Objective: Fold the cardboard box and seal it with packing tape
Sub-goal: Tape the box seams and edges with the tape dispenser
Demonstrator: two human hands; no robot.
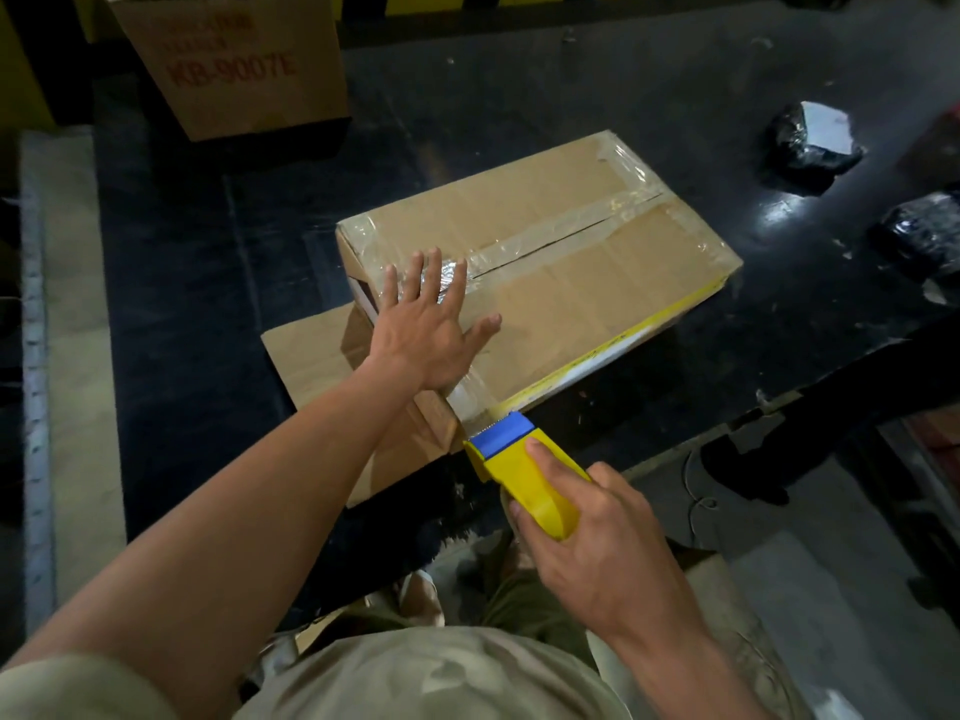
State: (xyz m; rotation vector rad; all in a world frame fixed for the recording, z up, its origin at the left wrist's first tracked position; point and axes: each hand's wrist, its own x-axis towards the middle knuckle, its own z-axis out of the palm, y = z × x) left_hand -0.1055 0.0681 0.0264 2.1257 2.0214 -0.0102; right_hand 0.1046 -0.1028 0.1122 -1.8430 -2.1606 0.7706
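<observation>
The left hand [426,324] lies flat, fingers spread, on the cardboard box [561,272]. The right hand [597,537] grips a yellow tape dispenser [524,470] at the box's near corner. Clear tape [545,236] covers its seam.

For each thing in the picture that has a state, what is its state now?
cardboard box: flaps closed, centre seam taped.
tape dispenser: held at the box's near corner, tape strip stretched.
left hand: flat, fingers spread on the box.
right hand: closed around the dispenser.
second box: upright, behind.

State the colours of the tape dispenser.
The tape dispenser is yellow with a blue front cutter part, seen in the head view.
</observation>
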